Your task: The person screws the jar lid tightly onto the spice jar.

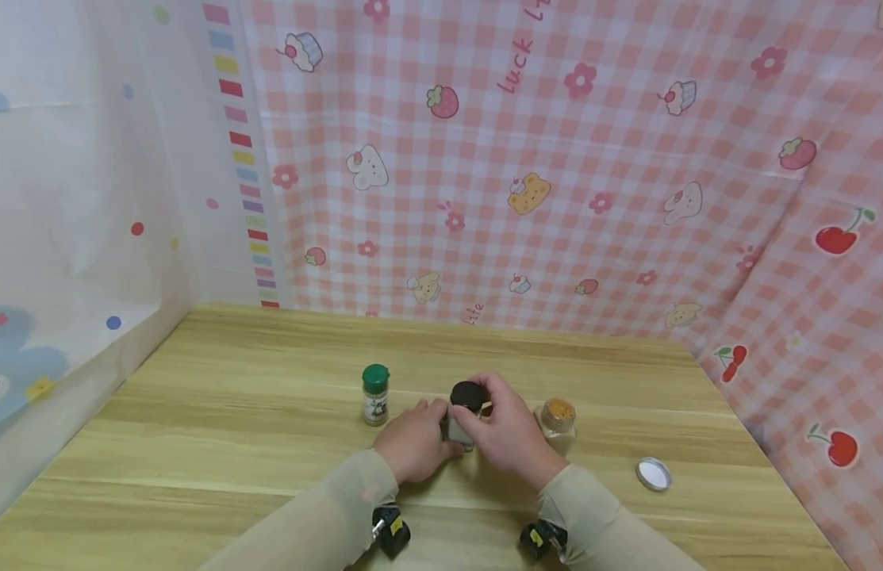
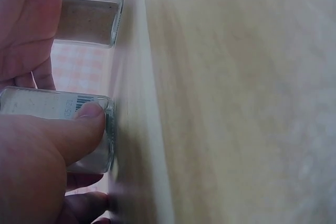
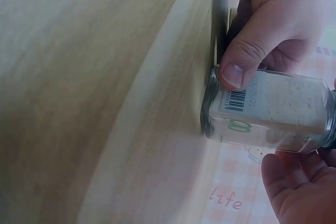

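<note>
A square-sided glass jar (image 3: 294, 111) of pale contents, with a barcode label, stands upright on the table. Its black cap (image 1: 466, 394) is on top. My left hand (image 1: 416, 444) grips the jar low down, the thumb lying against the label near the base in the left wrist view. Up at the cap, my right hand (image 1: 512, 432) pinches with thumb and fingers. Just right of that hand is a second glass jar (image 1: 558, 424), uncapped, with orange showing at its mouth. A green-capped shaker (image 1: 375, 396) stands beyond my left hand.
A round silver-rimmed lid (image 1: 654, 473) lies on the wooden table (image 1: 255, 444), right of the uncapped jar, its white inside facing up. A pink checked cloth (image 1: 484, 143) hangs behind the table, and a white patterned cloth (image 1: 77, 198) hangs at the left.
</note>
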`<control>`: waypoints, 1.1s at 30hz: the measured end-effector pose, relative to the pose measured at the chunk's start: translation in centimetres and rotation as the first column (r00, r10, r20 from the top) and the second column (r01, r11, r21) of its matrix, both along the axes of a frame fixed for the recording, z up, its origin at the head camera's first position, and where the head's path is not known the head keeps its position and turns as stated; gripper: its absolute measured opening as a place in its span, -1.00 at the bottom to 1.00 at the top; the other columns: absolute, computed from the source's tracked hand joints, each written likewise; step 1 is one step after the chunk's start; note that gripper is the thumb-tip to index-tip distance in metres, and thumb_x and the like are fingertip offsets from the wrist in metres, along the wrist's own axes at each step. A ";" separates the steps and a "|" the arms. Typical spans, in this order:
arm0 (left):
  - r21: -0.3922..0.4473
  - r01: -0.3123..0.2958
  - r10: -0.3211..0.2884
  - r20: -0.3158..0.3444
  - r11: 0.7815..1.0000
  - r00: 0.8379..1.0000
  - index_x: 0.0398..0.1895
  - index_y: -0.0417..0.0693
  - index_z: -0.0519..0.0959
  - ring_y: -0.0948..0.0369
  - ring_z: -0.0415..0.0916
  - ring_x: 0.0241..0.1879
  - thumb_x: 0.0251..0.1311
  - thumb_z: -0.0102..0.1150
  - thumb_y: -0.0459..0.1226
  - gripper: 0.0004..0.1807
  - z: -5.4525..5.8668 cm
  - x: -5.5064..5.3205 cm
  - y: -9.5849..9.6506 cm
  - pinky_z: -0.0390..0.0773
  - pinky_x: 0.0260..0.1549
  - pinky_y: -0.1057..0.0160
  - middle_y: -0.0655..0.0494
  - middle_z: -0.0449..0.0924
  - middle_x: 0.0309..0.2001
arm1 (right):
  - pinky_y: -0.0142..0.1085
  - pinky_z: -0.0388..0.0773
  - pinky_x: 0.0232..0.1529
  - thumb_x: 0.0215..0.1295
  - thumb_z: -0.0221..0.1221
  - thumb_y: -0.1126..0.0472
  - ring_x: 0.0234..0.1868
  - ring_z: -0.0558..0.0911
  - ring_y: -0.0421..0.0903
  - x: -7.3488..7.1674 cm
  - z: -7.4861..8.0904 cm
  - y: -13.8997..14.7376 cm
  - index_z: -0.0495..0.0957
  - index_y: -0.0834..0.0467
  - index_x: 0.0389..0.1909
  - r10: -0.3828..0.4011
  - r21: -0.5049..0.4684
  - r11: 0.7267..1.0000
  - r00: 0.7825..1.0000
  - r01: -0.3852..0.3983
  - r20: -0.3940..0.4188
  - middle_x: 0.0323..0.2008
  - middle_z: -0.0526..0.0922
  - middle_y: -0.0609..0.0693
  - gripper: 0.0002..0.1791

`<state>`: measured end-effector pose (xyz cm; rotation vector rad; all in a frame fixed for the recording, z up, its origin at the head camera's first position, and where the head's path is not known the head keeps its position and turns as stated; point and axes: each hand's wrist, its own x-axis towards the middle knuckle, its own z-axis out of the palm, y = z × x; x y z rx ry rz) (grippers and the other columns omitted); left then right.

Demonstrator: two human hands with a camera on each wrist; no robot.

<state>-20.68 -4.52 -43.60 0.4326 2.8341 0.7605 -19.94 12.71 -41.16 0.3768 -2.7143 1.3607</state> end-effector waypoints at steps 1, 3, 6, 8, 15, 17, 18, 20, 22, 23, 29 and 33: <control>-0.001 0.001 -0.001 0.000 1.000 1.000 0.38 -0.02 0.47 -0.28 0.41 0.45 0.29 0.40 0.10 -0.30 0.0 0.0 0.0 0.46 0.39 -0.27 -0.26 0.47 0.45 | -0.05 0.65 0.11 0.41 0.36 0.13 -0.01 0.65 -0.05 0.0 0.0 0.0 0.51 0.09 0.18 -0.001 0.004 1.000 1.000 0.001 0.004 0.03 0.70 0.05 -0.60; -0.002 0.002 -0.002 -0.002 1.000 1.000 0.37 -0.02 0.48 -0.29 0.44 0.42 0.28 0.41 0.10 -0.30 0.0 -0.1 0.0 0.48 0.37 -0.27 -0.26 0.48 0.43 | -0.06 0.66 0.09 0.43 0.33 0.14 -0.02 0.66 -0.03 0.0 0.1 0.0 0.51 0.09 0.20 -0.002 0.016 1.000 1.000 0.002 0.012 0.05 0.70 0.05 -0.60; 0.006 -0.004 0.004 0.000 1.000 1.000 0.36 0.00 0.49 -0.31 0.48 0.37 0.27 0.42 0.10 -0.31 0.0 -0.1 0.0 0.51 0.33 -0.27 -0.29 0.50 0.41 | -0.06 0.66 0.08 0.44 0.30 0.16 -0.02 0.66 -0.02 0.0 0.1 0.1 0.52 0.09 0.21 0.000 0.021 1.000 1.000 0.000 0.017 0.07 0.71 0.06 -0.61; 0.016 -0.009 0.009 0.004 1.000 1.000 0.36 0.01 0.50 -0.32 0.51 0.34 0.26 0.43 0.09 -0.31 0.0 0.0 0.0 0.52 0.31 -0.27 -0.29 0.50 0.41 | -0.05 0.66 0.09 0.44 0.30 0.15 -0.01 0.66 -0.02 0.0 0.0 0.1 0.52 0.09 0.21 0.003 0.021 1.000 1.000 -0.004 0.014 0.07 0.71 0.06 -0.62; 0.080 -0.009 0.008 0.016 0.997 1.000 0.42 0.11 0.48 -0.32 0.44 0.40 0.24 0.45 0.06 -0.29 -0.2 -0.2 -0.2 0.47 0.35 -0.31 -0.25 0.50 0.42 | -0.08 0.66 0.07 0.44 0.32 0.14 -0.03 0.66 -0.02 0.1 -0.1 0.1 0.52 0.11 0.19 0.007 0.019 1.000 1.000 -0.007 0.003 0.05 0.71 0.06 -0.62; 0.098 -0.010 0.008 0.021 0.995 1.000 0.42 0.13 0.48 -0.32 0.36 0.46 0.24 0.46 0.06 -0.29 -0.3 -0.3 -0.2 0.41 0.40 -0.32 -0.24 0.48 0.44 | -0.08 0.66 0.07 0.43 0.32 0.14 -0.03 0.66 -0.02 0.1 0.0 0.1 0.52 0.12 0.19 0.005 0.015 1.000 1.000 -0.005 0.001 0.04 0.71 0.06 -0.62; 0.104 -0.010 0.007 0.023 0.994 1.000 0.43 0.14 0.47 -0.32 0.32 0.49 0.23 0.46 0.06 -0.28 -0.3 -0.3 -0.2 0.38 0.42 -0.32 -0.23 0.48 0.45 | -0.07 0.66 0.06 0.43 0.33 0.13 -0.02 0.66 -0.03 0.1 0.0 0.1 0.52 0.13 0.18 0.007 0.018 1.000 1.000 -0.007 -0.005 0.04 0.71 0.06 -0.61; 0.111 -0.009 0.006 0.026 0.994 1.000 0.42 0.14 0.48 -0.30 0.29 0.52 0.23 0.46 0.06 -0.29 -0.4 -0.4 -0.3 0.36 0.44 -0.32 -0.20 0.48 0.45 | -0.07 0.66 0.09 0.42 0.35 0.12 -0.01 0.66 -0.03 0.1 0.0 0.0 0.52 0.13 0.17 -0.001 0.013 1.000 1.000 0.001 -0.002 0.02 0.71 0.06 -0.60; 0.110 -0.009 0.006 0.026 0.994 1.000 0.42 0.14 0.48 -0.30 0.28 0.52 0.24 0.46 0.07 -0.29 -0.4 -0.4 -0.3 0.35 0.45 -0.32 -0.19 0.48 0.45 | -0.07 0.66 0.11 0.41 0.37 0.11 0.00 0.66 -0.05 0.0 0.1 0.0 0.51 0.13 0.17 -0.008 0.011 1.000 1.000 0.008 -0.001 0.00 0.70 0.06 -0.59; 0.105 -0.007 0.005 0.025 0.994 1.000 0.42 0.14 0.48 -0.30 0.28 0.53 0.24 0.45 0.07 -0.30 -0.4 -0.4 -0.3 0.35 0.45 -0.32 -0.19 0.49 0.45 | -0.07 0.66 0.12 0.41 0.37 0.10 0.00 0.66 -0.05 0.0 0.1 0.0 0.51 0.13 0.17 -0.012 0.013 1.000 1.000 0.012 -0.001 0.00 0.70 0.06 -0.58; 0.071 -0.010 0.008 0.023 0.997 1.000 0.41 0.10 0.47 -0.35 0.39 0.43 0.26 0.43 0.07 -0.30 -0.1 -0.3 0.0 0.42 0.40 -0.32 -0.27 0.48 0.43 | -0.05 0.68 0.11 0.42 0.33 0.10 0.03 0.67 0.01 0.1 0.1 0.1 0.47 0.15 0.31 -0.017 0.030 0.999 1.000 0.017 0.004 0.10 0.70 0.12 -0.48; 0.062 -0.015 0.014 0.014 0.998 1.000 0.38 0.07 0.49 -0.34 0.46 0.37 0.27 0.43 0.05 -0.33 0.0 -0.2 0.1 0.46 0.36 -0.30 -0.26 0.50 0.42 | -0.06 0.69 0.06 0.45 0.27 0.14 0.01 0.67 0.03 0.1 0.2 0.1 0.50 0.14 0.31 0.002 0.046 0.999 1.000 -0.002 -0.003 0.14 0.69 0.12 -0.53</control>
